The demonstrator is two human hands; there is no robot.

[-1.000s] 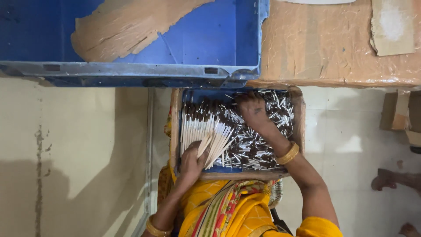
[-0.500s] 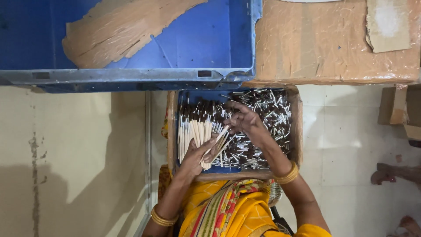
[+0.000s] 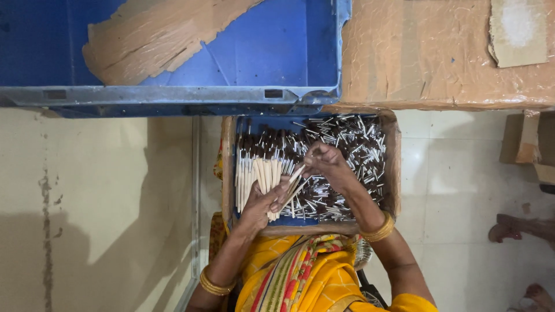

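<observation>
Left hand: my left hand [image 3: 261,203] is gripping a fanned bundle of pale sticks [image 3: 267,180], fingers [image 3: 276,202] clamped round the lower ends while the tops are spreading toward the tray's far wall.
Right hand: my right hand [image 3: 327,164] is pinching the tip of one stick out of the fan, fingers together on it, over the middle of the tray.
Where the sticks are: the bundle is hovering just above the shallow wooden tray [image 3: 394,167] that is resting on my lap; more pale sticks are lying in a neat row along the tray's left wall, and a loose heap of dark, silver-tipped pieces [image 3: 358,147] is filling the right half.
How they are likely handling: I am judging them light, thin and stiff, probably easy to snap if bent, and smooth enough to slide out of a loose fist.
Where I am holding: low on the bundle, so the fan stays together; single sticks are best taken near one end.
Edges: the tray walls are closing in left and right; the blue crate [image 3: 173,95] is overhanging the far edge, with a cardboard box [image 3: 439,63] beside it.
Open room: little sideways, none forward; I am finding free space only upward and back toward my yellow-clad lap [image 3: 300,271].
</observation>
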